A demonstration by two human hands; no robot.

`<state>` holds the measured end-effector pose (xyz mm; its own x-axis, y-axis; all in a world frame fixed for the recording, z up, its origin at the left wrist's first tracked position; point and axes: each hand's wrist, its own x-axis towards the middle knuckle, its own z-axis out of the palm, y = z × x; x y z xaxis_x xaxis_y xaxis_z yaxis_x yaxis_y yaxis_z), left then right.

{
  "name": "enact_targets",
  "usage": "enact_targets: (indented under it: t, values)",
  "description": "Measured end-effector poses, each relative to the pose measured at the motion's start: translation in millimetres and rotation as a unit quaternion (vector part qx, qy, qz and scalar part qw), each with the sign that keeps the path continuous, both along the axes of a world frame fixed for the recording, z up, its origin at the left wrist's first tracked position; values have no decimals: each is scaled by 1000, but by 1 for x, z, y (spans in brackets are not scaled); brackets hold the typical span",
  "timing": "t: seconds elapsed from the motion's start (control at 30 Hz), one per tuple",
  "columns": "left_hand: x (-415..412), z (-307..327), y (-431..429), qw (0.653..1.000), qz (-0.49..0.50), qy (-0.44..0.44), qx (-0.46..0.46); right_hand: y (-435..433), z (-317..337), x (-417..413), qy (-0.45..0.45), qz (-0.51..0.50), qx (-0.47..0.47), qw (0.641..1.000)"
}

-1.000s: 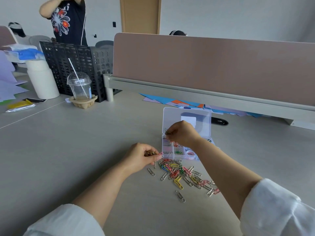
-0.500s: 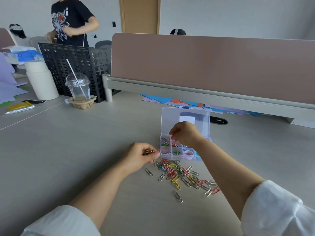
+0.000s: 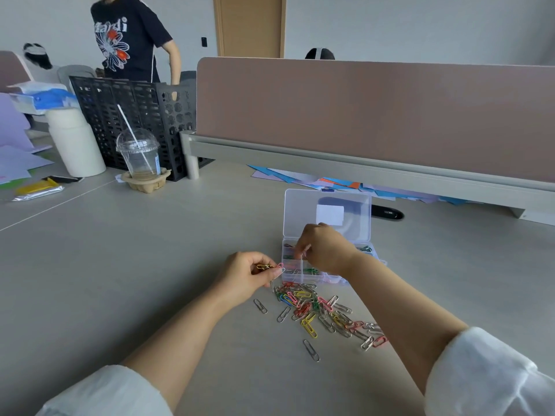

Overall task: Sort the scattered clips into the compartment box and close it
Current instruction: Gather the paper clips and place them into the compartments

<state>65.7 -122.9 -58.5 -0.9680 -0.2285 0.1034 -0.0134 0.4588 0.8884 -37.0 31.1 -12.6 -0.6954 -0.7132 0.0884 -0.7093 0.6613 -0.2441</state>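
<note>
1. Left hand (image 3: 249, 276): grip closed on several clips (image 3: 268, 267), beside the box (image 3: 303, 273).
2. Right hand (image 3: 326, 249): fingers pinched over a compartment; contents cannot be told.
3. Pile (image 3: 318, 310): on the tabletop. Risk: colours misfiled.

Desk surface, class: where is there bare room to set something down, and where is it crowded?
Free: the wide stretch left of the left hand, up to the cup and black crate; also right of the compartment box. Crowded: the clip pile before the box, and coloured papers under the divider.
</note>
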Motion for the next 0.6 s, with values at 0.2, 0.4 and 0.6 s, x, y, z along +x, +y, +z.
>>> enact_targets:
  t: [0.2, 0.4, 0.6]
  values:
    - [-2, 4, 3, 1000, 11, 12, -17, 4, 0, 1, -16, -43, -61, 997]
    - [-25, 35, 14, 998, 10, 40, -52, 26, -7, -17, -6, -174, -171, 970]
    - [-72, 44, 38, 998, 16, -29, -44, 35, -23, -13, 3, -198, -276, 941]
